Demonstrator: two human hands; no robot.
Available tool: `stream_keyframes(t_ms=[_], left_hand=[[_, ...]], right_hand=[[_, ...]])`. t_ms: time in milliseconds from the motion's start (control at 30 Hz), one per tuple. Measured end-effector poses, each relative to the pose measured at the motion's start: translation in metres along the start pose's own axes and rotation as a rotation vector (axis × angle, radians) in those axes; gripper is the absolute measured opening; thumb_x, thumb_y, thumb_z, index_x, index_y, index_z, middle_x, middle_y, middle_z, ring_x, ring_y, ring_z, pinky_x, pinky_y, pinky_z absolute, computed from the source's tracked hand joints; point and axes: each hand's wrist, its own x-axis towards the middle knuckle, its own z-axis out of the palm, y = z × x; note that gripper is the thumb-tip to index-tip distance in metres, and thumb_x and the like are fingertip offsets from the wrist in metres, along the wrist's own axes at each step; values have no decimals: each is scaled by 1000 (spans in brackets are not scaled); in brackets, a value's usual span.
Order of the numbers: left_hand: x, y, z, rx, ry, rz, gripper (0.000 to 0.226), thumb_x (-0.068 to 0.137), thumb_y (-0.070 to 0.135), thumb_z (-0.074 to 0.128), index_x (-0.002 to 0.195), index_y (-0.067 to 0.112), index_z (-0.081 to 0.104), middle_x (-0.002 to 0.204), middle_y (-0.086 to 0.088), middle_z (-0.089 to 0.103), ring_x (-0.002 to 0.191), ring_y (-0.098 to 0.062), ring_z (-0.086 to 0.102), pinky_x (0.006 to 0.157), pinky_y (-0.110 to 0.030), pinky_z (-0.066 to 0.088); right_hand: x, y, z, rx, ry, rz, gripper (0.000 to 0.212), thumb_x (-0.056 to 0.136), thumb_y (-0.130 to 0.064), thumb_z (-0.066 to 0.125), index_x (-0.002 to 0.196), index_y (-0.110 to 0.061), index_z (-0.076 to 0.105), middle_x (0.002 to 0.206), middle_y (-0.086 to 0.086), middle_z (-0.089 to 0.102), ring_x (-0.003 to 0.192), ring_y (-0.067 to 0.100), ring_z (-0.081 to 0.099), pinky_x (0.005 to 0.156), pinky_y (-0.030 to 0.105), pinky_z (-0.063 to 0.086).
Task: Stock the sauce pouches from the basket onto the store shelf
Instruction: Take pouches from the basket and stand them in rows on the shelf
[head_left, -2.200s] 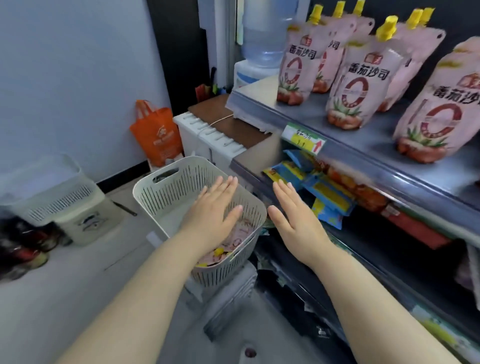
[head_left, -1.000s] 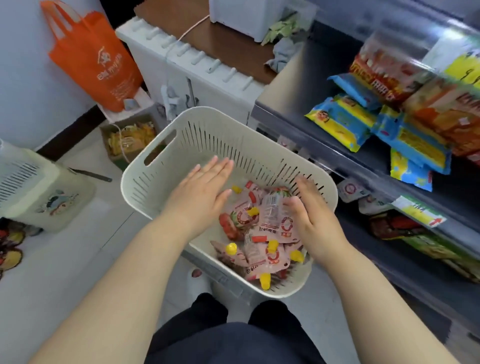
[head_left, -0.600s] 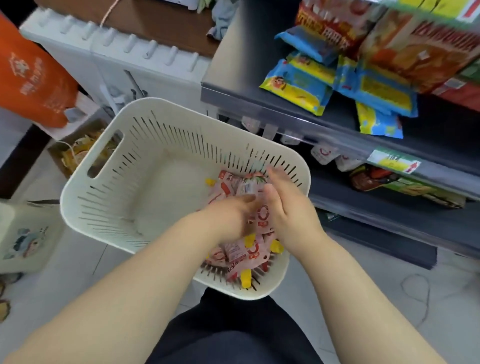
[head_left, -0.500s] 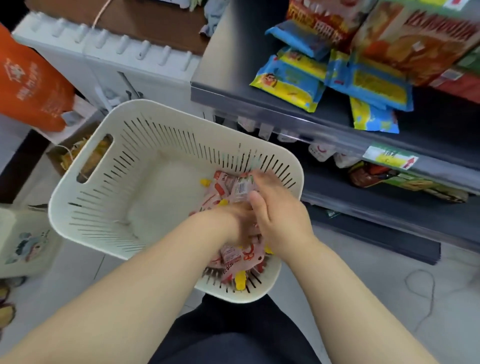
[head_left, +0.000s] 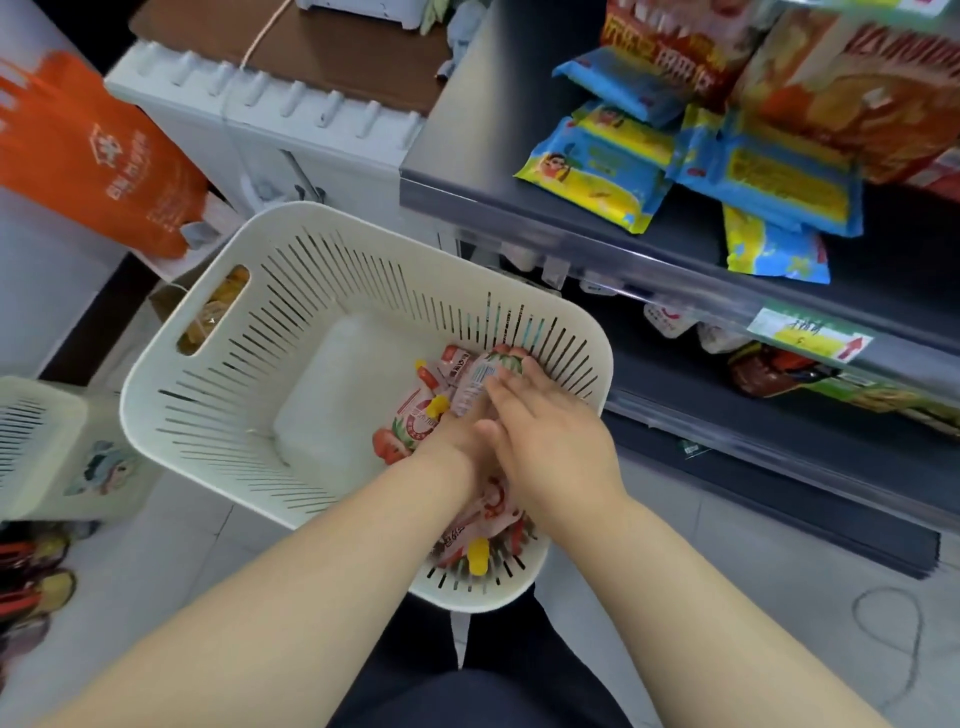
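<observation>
Head view: sauce pouches (head_left: 415, 415) heaped in basket (head_left: 218, 395), at its shelf-side end. Right hand (head_left: 550, 441) lies palm-down over the heap, fingers together, tips touching a pouch beside the slotted wall. Left hand (head_left: 452, 441) mostly hidden beneath the right; its finger state cannot be told. Basket's other end bare. Shelf (head_left: 467, 192) edge just beyond the basket rim. Both forearms reach in from below.

Both forearms are bare from the lower frame edge to the wrists, with no sleeve showing. The left hand (head_left: 457, 441) and right hand (head_left: 550, 441) are bare, without gloves, and no rings, watch or bands can be seen. Dark navy trousers (head_left: 467, 670) cover both legs, a narrow gap showing between the thighs.
</observation>
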Motion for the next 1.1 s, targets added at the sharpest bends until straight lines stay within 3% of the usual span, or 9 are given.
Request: stream_keyframes(t_ms=[133,233,333,433,567,833,900,1000,1100], left_hand=[[5,-9,8,-178,-7,-132,77,88,34,51,150,23,7,157,-16,12,141,-38,19,112,-51,21],[12,-4,6,-90,-19,-77,76,94,25,41,149,19,-11,154,-15,-20,143,-44,-2,111,-54,28],[16,-4,-2,-116,-68,-76,74,93,25,40,149,12,-7,156,-19,-16,141,-46,-13,110,-59,26],[15,-12,-6,-185,-131,-101,77,93,31,43,149,13,-8,156,-22,-9,140,-50,-7,109,-62,23],[4,-31,-2,-209,-120,-44,93,89,38,50,142,34,-26,154,-19,-21,140,-50,5,111,-58,23],[3,-55,13,-111,-74,-8,106,81,15,55,138,39,-32,153,-20,-24,136,-57,0,106,-63,28],[4,-57,12,-109,-34,12,105,82,4,51,140,36,-29,153,-22,-20,135,-54,16,101,-56,39],[8,-69,7,-161,-2,81,98,81,0,51,147,35,-13,151,-28,-6,116,-42,50,89,-40,51],[8,-87,4,-303,97,142,76,83,7,57,147,26,20,142,-22,21,115,-38,51,94,-36,45]], right_hand=[[2,-1,-2,-29,20,11,50,84,-37,36,105,-9,72,107,7,72,109,27,64,84,41,54],[2,-1,1,-42,34,38,50,86,-37,35,107,-10,71,109,6,71,110,26,64,87,40,52],[3,-3,5,-59,33,89,49,87,-38,35,105,-9,71,109,8,71,110,26,64,85,39,53],[3,-5,8,-50,19,133,51,88,-38,33,107,-8,70,111,9,70,110,28,63,84,41,53],[2,-5,9,-70,23,120,50,87,-38,35,106,-7,70,111,9,70,107,30,65,79,44,55],[2,-2,12,-171,-12,91,51,86,-39,36,101,-7,73,101,8,74,99,26,69,77,39,56],[3,1,12,-164,-32,94,53,87,-40,35,103,-6,72,102,9,73,101,27,68,80,40,55],[6,7,8,-178,-41,71,53,87,-40,33,104,-7,72,104,8,73,102,27,67,81,41,55],[10,9,4,-193,-81,67,51,88,-40,36,104,-8,72,104,7,73,102,27,68,80,41,55]])
